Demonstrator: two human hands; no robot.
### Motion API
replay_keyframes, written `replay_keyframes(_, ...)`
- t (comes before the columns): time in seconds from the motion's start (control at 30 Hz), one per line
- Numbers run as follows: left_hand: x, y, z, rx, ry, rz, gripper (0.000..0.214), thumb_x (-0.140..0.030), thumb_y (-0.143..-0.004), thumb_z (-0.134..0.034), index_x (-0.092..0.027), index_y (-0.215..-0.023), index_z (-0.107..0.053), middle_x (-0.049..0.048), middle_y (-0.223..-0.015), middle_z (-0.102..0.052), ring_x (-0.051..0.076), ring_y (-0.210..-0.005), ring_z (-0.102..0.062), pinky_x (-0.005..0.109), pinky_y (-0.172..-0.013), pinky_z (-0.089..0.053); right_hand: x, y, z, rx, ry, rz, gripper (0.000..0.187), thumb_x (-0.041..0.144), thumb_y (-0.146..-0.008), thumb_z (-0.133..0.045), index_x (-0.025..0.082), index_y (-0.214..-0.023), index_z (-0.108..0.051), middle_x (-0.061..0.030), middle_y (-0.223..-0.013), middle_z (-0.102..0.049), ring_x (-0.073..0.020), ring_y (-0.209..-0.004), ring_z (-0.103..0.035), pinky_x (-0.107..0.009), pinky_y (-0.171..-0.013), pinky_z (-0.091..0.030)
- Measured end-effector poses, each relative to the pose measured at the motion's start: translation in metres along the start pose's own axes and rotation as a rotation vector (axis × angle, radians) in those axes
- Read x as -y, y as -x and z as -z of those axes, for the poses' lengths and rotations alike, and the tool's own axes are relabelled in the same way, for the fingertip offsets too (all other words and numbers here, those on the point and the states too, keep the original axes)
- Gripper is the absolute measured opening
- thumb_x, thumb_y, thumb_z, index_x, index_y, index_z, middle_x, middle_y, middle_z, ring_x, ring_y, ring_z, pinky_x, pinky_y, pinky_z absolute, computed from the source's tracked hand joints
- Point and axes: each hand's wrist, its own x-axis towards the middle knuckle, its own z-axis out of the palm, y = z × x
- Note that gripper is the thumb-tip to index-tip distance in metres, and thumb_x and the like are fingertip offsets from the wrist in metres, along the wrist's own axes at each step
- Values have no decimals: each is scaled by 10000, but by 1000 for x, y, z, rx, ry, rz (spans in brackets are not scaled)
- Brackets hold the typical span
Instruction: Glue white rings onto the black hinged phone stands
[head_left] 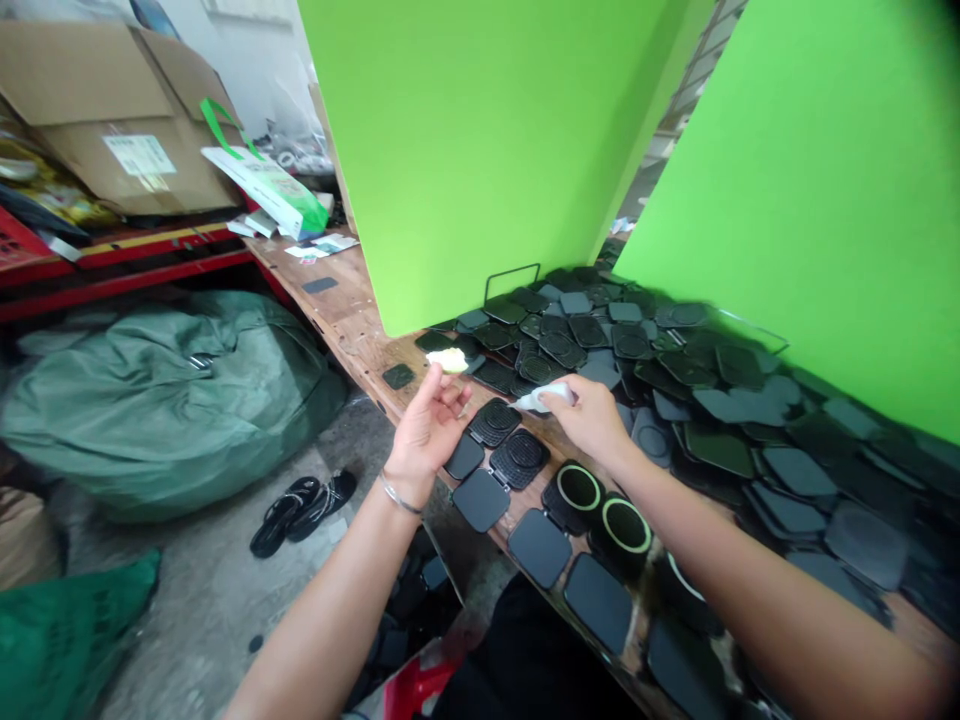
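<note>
My left hand [426,432] is raised over the bench edge and pinches a small pale yellow-white wad [448,360] between thumb and fingertips. My right hand [592,418] is closed around a small white tube [541,399] whose tip points left toward the wad. Just below both hands lie black square plastic parts [519,458] with ribbed round centres. Two black parts with green-white rings [579,488] sit near my right wrist.
A big heap of black square parts [675,370] covers the wooden bench [352,320] in front of green partition boards [480,150]. A green sack [165,400], black sandals [300,510] and a cardboard box [112,110] are at the left.
</note>
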Motion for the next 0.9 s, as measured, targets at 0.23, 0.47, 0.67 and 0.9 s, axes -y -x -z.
replay_keyframes(0.23,2,1,-1,-2,7,0,302,-389,-703,-845,-174,-715,-632,-67,-516,-535,159,-704,-659,309,-758,-490,-10,5,5,-30,-268,-191,210,349,-653,-668,153,-730,-678,-30,-650,-649,-140,-572,-516,-267,-546,-364)
replay_keyframes(0.47,1,1,-1,1,12,-17,288,-372,-710,-841,-179,-717,-627,-64,-515,-548,159,-699,-665,312,-791,-494,0,20,5,102,-637,-374,267,349,-538,-757,150,-650,-618,46,-458,-480,-65,-426,-358,-230,-439,-230)
replay_keyframes(0.67,1,4,-5,8,33,-17,271,-360,-742,-816,-189,-721,-607,-71,-509,-547,165,-695,-666,324,-753,-495,10,24,-5,132,-585,-361,247,345,-563,-732,143,-665,-635,46,-462,-492,-69,-439,-365,-228,-447,-237)
replay_keyframes(0.9,1,6,-7,-6,47,-7,264,-348,-771,-795,-183,-708,-598,-68,-503,-535,163,-683,-664,333,-761,-501,5,16,-17,114,-465,-293,247,373,-604,-685,150,-702,-649,4,-558,-577,-111,-511,-448,-251,-498,-316)
